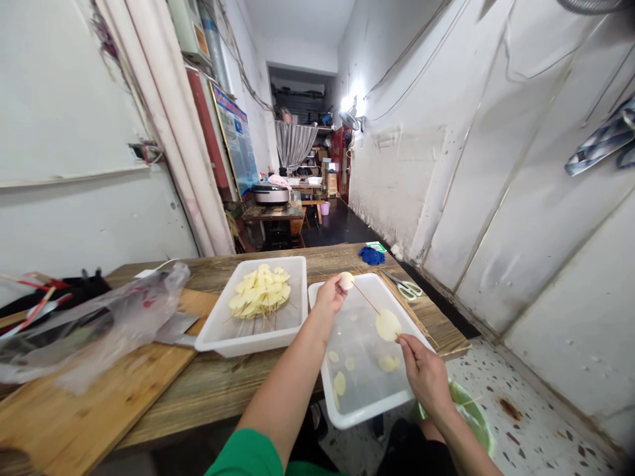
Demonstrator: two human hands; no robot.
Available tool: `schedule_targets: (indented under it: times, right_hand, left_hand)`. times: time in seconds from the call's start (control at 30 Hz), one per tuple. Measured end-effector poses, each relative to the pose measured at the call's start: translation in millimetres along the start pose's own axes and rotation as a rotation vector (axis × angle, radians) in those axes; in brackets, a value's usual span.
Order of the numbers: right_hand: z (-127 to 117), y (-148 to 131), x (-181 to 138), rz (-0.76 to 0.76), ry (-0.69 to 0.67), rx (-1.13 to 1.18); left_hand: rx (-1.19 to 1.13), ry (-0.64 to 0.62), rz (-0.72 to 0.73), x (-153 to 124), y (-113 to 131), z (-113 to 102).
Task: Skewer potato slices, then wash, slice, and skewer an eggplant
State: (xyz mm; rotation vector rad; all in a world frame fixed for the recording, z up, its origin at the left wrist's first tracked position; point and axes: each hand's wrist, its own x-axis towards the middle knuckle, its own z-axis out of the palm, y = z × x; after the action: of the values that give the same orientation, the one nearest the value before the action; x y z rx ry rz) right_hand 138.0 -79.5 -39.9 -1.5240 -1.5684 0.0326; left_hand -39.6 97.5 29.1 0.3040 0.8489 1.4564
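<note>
While the left hand [331, 296] pinches a small round slice [347, 281] with its thumb and fingers, the right hand [427, 371] pinches the low end of a thin stick [367, 301], right by the edge of a big pale slice [387, 325]. The two hands are apart, and the stick runs on a slant between them, with the small slice at its far end and the big slice at its near end. Both slices are up over the right white tub [364, 387]. Its floor has a few loose slices [339, 383] on it.

The left arm, in a green sleeve [248, 456], reaches up and forward, past the near corner of the left white tub [253, 344]. The right arm is bare where it shows, and comes in from the low right corner. The right hand sits lower and nearer the body than the left one, with its back facing up.

A pile of slices [260, 291] on sticks lies in the left tub, on the wood table [208, 387]. Scissors [411, 289] lie past the right tub.
</note>
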Motion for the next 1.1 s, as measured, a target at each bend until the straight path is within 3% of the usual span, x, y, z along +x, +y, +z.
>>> schedule_targets:
  times: [0.47,0.77,0.9,1.1]
  right_hand:
    - [-3.0,-0.6,0.1,0.015,-0.016,0.030]
    - [-3.3,0.0,2.9,0.038,-0.001,0.030]
    - [-2.6,-1.8,4.1,0.048,-0.009,-0.012]
    - [-2.5,-2.6,4.2,0.063,0.000,-0.009]
  left_hand:
    - [-0.011,-0.135,-0.151,-6.0,5.3,-1.2]
    - [-0.003,-0.312,-0.129,-9.9,1.7,-1.5]
    - [-0.048,-0.322,-0.084,-14.6,1.7,0.9]
    - [-0.079,-0.394,-0.163,-22.0,3.4,1.8]
